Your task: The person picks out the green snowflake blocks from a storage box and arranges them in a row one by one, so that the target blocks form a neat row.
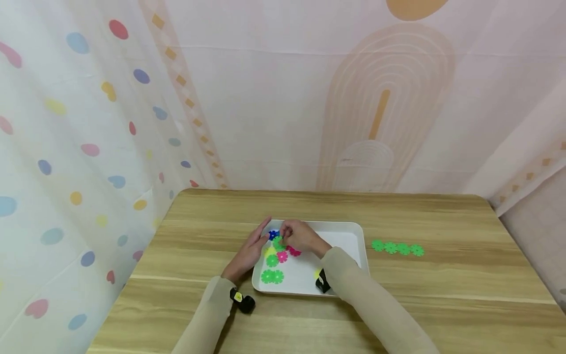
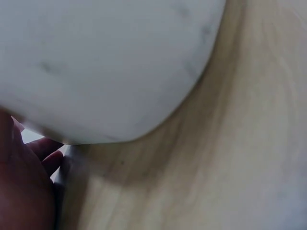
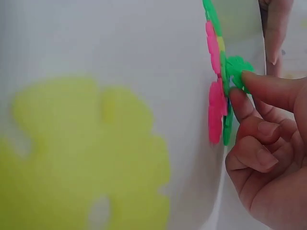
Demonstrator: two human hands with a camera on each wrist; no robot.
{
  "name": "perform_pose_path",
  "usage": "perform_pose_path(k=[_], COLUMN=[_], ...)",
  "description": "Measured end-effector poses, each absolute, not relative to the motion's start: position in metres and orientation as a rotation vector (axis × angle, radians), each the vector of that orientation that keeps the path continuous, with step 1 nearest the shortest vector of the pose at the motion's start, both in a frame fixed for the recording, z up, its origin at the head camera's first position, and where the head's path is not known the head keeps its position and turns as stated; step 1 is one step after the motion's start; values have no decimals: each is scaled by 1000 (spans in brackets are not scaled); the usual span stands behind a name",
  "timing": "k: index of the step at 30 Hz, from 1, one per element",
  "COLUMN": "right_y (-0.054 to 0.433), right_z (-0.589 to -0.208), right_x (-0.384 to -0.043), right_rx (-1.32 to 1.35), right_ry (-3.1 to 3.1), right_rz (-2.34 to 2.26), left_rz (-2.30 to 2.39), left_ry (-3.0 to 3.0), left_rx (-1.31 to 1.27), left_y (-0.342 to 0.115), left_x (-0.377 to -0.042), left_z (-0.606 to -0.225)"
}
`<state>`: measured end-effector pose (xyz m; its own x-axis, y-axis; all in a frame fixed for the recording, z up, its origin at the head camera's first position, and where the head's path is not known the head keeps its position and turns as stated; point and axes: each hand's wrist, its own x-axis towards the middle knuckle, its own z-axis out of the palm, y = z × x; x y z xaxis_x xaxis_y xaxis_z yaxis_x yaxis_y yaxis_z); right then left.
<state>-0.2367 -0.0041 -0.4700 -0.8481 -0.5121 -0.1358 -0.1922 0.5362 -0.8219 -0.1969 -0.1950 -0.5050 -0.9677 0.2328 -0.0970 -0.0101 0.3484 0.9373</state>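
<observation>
Between thumb and index finger, my right hand [image 1: 302, 237] pinches a green notched plastic disc [image 3: 238, 67], a flower-shaped linking piece. It is over the left part of a white tray [image 1: 305, 282]. Around it in the tray lie pink discs [image 1: 282, 256], a blue disc [image 1: 273, 235], a yellow disc [image 1: 269, 251] and more green discs [image 1: 271, 261]. My left hand [image 1: 249, 253] is at the tray's left rim, its fingers extended. The left wrist view catches only part of that hand beside the tray's underside.
Two overlapping green discs [image 1: 271, 277] lie in the tray's front left corner. A large yellow disc [image 3: 96, 139] sits close to the right wrist camera. On the wooden table [image 1: 451, 280], right of the tray, lies a row of several green discs [image 1: 397, 248]. Patterned curtains [image 1: 274, 108] hang behind.
</observation>
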Motion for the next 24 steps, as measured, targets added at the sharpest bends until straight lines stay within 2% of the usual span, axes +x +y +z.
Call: perform_pose_path(k=[10, 24], right_y=[11, 58], right_z=[-456, -423], right_x=[-235, -232], right_rx=[-658, -807], right_ry=[2400, 2426], right_rz=[-1134, -1125], left_rz=[1664, 1665], left_ry=[2371, 2394], left_rx=[140, 146], left_y=[-196, -197], left_x=[-196, -197], left_z=[-505, -501])
